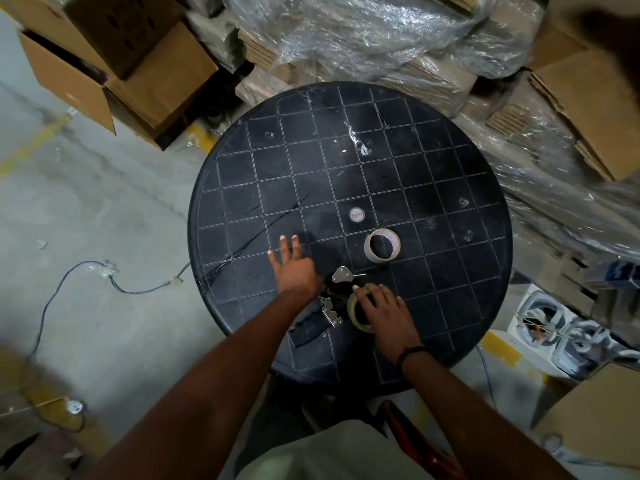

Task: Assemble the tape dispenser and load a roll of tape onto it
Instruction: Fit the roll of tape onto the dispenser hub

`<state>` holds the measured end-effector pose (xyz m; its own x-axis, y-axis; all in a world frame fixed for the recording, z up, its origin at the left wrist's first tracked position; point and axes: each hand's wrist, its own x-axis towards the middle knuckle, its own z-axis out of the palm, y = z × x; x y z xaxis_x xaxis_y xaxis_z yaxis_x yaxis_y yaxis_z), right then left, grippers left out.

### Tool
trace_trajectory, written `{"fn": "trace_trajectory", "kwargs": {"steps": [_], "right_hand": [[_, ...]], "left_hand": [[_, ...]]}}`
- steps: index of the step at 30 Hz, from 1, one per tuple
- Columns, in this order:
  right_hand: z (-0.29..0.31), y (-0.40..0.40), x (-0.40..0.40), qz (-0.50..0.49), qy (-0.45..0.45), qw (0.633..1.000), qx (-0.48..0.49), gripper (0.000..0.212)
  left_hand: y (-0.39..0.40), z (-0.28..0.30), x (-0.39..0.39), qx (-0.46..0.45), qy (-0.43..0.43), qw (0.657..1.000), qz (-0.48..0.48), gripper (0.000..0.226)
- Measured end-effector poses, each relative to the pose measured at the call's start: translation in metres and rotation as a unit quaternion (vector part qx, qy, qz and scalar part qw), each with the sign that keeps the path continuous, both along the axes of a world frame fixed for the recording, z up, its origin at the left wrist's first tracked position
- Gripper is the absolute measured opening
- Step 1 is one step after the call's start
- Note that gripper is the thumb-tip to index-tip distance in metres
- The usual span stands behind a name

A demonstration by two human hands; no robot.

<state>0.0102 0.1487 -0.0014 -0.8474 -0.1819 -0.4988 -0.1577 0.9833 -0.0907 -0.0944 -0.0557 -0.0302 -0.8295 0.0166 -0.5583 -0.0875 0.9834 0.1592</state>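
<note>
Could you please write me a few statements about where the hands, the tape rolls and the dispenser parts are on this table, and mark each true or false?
1. The right hand rests on a tape roll near the table's front edge. True.
2. The left hand is gripping the second tape roll. False: that roll lies alone, farther back, and the left hand is spread with fingers extended.
3. The table is round and dark with a grid pattern. True.
4. The tape dispenser is fully assembled with a roll loaded. False: its metal parts lie between the hands, with no roll mounted.
5. A small round cap lies beyond the free roll. True.
</note>
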Motion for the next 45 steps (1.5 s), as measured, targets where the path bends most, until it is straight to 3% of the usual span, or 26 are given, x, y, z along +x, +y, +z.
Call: {"fn": "trace_trajectory", "kwargs": {"steps": [3, 6, 13, 18, 33, 38, 45], "right_hand": [[0.000, -0.006, -0.007, -0.057, -0.053, 0.997, -0.016, 0.114], [0.002, -0.009, -0.016, -0.089, -0.036, 0.995, -0.031, 0.100], [-0.004, -0.015, -0.009, -0.094, -0.018, 0.995, -0.009, 0.104], [-0.014, -0.019, -0.010, -0.090, -0.059, 0.994, 0.002, 0.110], [-0.039, -0.007, -0.022, -0.066, -0.128, 0.989, -0.034, 0.098], [-0.043, -0.004, -0.022, -0.046, -0.127, 0.990, -0.035, 0.098], [-0.038, 0.006, -0.021, -0.012, -0.098, 0.993, -0.062, 0.091]], "left_hand": [[-0.004, 0.000, 0.009, -0.007, 0.016, 1.000, -0.020, 0.037], [-0.005, -0.001, 0.013, -0.004, 0.016, 1.000, -0.013, 0.036], [-0.002, -0.003, 0.009, 0.010, 0.019, 1.000, -0.006, 0.028], [-0.002, -0.003, 0.016, 0.010, 0.023, 1.000, -0.013, 0.029], [-0.010, -0.001, 0.028, -0.016, 0.068, 0.996, -0.057, 0.029], [-0.012, -0.015, 0.032, 0.005, 0.027, 0.999, 0.044, 0.026], [-0.016, -0.019, 0.025, 0.026, -0.067, 0.985, 0.157, 0.042]]}}
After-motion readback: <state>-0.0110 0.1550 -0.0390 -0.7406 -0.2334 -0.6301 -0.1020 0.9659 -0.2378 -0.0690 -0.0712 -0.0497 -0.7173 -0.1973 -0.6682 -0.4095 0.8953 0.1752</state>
